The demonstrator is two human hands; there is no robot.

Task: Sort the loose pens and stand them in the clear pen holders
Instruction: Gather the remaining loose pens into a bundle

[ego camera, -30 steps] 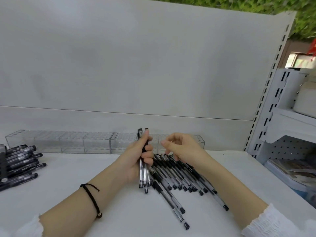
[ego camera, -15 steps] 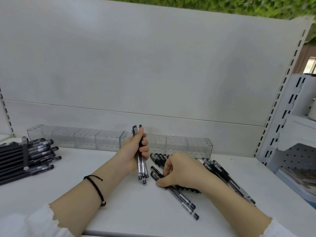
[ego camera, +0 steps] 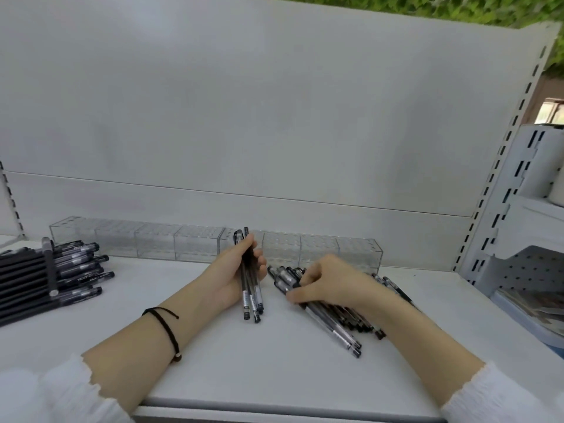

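Nearest me, at the shelf's front edge: both forearms lay over the white shelf (ego camera: 274,370), with a black cord bracelet (ego camera: 166,328) on my left wrist.
Left hand: my left hand (ego camera: 236,271) gripped a bundle of pens (ego camera: 250,288), fingers wrapped round the barrels. The caps pointed away from me and the tips hung just above the shelf.
Right hand: my right hand (ego camera: 329,285) had curled down onto the loose pens (ego camera: 335,325), thumb and fingertips closing on one barrel at the heap's left edge.
Change: a second before, that hand had hovered empty above the heap, close to the left one. It then dropped onto the pens while the left kept its bundle.
Meaning for the task: I judged this as gathering, with one more pen about to join the bundle and nothing stood up yet.
Pens relative to hand: most of the heap lay under and just beyond my right palm, fanning toward me on the right. The bundle sat just beside it, not touching.
Far left: a separate stack of black pens (ego camera: 70,276) lay well apart.
Clear pen holders: the clear pen holders (ego camera: 158,245) ran in a row behind both hands, against the back panel (ego camera: 274,117). No pens stood in them that I could see.
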